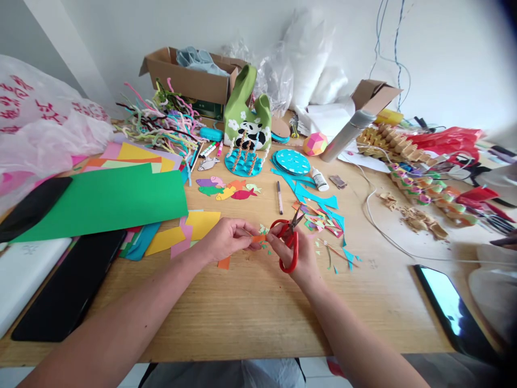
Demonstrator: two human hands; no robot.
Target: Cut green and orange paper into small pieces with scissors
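My left hand (226,240) pinches a small orange paper strip (259,237) above the wooden table (258,312). My right hand (297,256) grips red-handled scissors (288,243), fingers through the loops, blades pointing up and away. The two hands meet at the strip. Tiny green and orange paper scraps (264,248) lie under them. An orange offcut (224,263) rests below my left hand.
Green paper sheet (109,199) and coloured sheets lie left, with a black phone (32,207) and dark tablet (68,291). Paper fish (228,188), a pen (279,197), glue bottle (320,179), blue paper cut-outs (307,194) sit ahead. A lit phone (448,304) lies right, near a white cable (379,226).
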